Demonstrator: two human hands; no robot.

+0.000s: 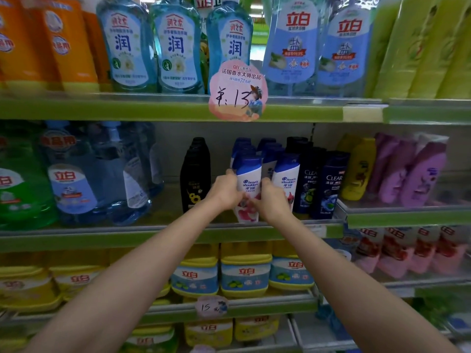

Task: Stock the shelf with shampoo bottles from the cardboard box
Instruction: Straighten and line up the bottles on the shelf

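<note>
Left hand (225,191) and right hand (271,200) clamp curled fingers on a Head & Shoulders bottle (248,184), keeping it upright, label outward, at the shelf edge (153,231).

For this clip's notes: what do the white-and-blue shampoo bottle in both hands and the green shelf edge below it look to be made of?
Shampoo bottle: apparently opaque moulded plastic, glossy, judging by the soft sheen on its white body and its blue cap. It is gripped by the left hand and right hand. Shelf edge: a smooth green strip, painted metal or plastic; the picture leaves that open.
</note>
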